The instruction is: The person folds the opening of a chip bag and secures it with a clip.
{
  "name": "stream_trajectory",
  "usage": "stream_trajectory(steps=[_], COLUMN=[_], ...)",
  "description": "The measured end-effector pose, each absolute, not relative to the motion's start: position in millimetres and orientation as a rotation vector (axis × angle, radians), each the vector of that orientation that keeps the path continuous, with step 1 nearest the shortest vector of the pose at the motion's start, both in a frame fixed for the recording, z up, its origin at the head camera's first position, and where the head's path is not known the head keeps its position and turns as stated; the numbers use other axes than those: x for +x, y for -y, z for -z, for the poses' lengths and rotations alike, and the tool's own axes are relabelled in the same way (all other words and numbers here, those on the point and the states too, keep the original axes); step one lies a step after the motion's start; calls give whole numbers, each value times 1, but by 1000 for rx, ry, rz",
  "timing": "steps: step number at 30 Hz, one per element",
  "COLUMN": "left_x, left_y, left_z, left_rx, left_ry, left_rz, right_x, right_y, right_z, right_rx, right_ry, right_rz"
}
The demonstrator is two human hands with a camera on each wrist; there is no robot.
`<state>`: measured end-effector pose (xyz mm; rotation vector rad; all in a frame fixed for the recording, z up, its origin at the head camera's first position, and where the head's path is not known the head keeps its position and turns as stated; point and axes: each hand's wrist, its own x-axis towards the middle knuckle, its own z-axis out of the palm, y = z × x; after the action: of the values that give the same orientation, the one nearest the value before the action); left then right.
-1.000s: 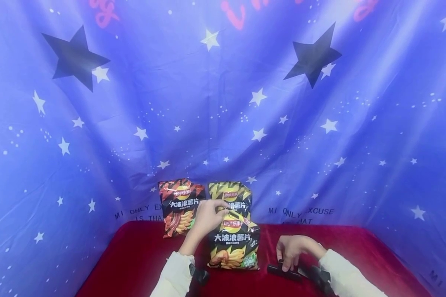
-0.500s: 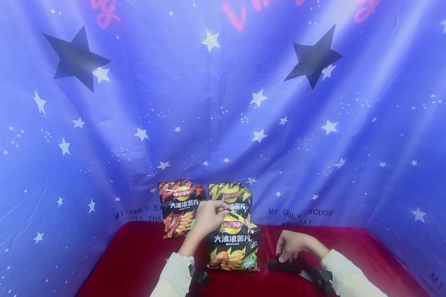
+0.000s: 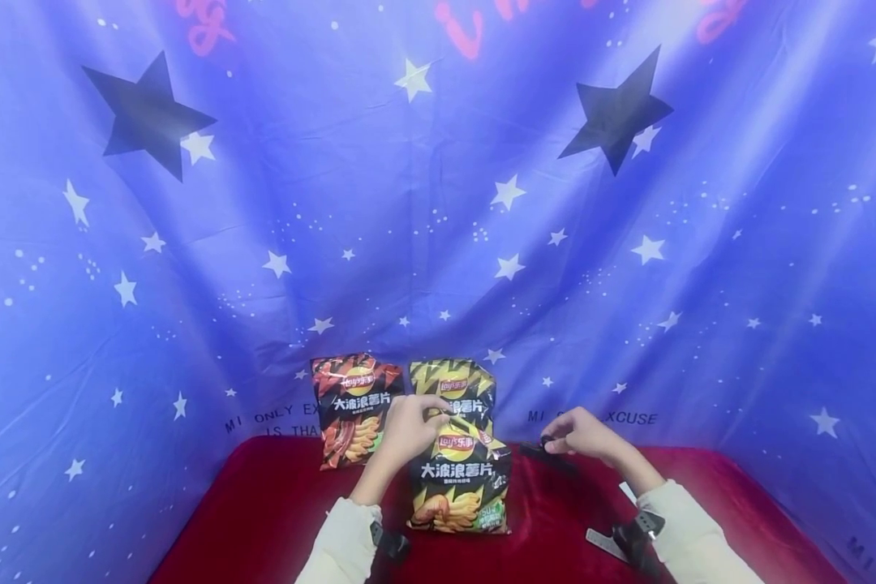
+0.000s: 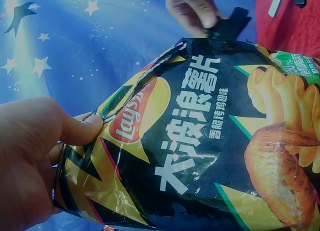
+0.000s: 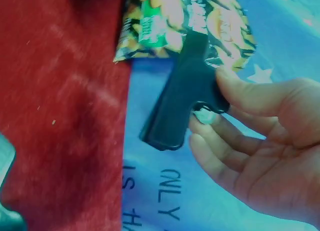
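Observation:
My left hand (image 3: pixel 411 423) pinches the top edge of a black and yellow Lay's chip bag (image 3: pixel 458 483), thumb in front, with the bag upright over the red cloth. In the left wrist view, the thumb presses the bag's folded upper corner; other fingers are behind it. My right hand (image 3: pixel 582 434) holds a wide black bag clip (image 5: pixel 182 98) by its handle, between thumb and fingers. In the left wrist view the clip (image 4: pixel 232 25) overlaps the bag's far top edge. The long bar of the clip points toward the bag.
Behind stand a red and black chip bag (image 3: pixel 356 410) on the left and a yellow-green chip bag (image 3: pixel 438 371), partly covered by the front one. Red velvet cloth (image 3: pixel 277 519) covers the table. A blue starry curtain (image 3: pixel 409 203) hangs behind.
My right hand has lifted the black bag clip from low near the table and carried it up and away from me, toward the bag's top. The left hand stays in place.

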<state>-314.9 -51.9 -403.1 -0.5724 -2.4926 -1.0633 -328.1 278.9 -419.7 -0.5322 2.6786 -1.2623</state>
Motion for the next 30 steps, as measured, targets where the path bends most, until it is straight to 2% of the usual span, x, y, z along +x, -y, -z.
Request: stream_trajectory(steps=[10, 16, 30], left_x=[-317, -317, -317], left_y=[53, 53, 52], left_z=[404, 405, 404], left_rx=[-577, -586, -586], left_ry=[2487, 2480, 2462], left_rz=[1050, 1049, 1045], right_x=[-327, -322, -315], right_y=[-272, -264, -251], right_z=[412, 408, 403], right_rx=[-498, -390, -395], right_ry=[-2664, -2667, -2727], right_rz=[1518, 1541, 1642])
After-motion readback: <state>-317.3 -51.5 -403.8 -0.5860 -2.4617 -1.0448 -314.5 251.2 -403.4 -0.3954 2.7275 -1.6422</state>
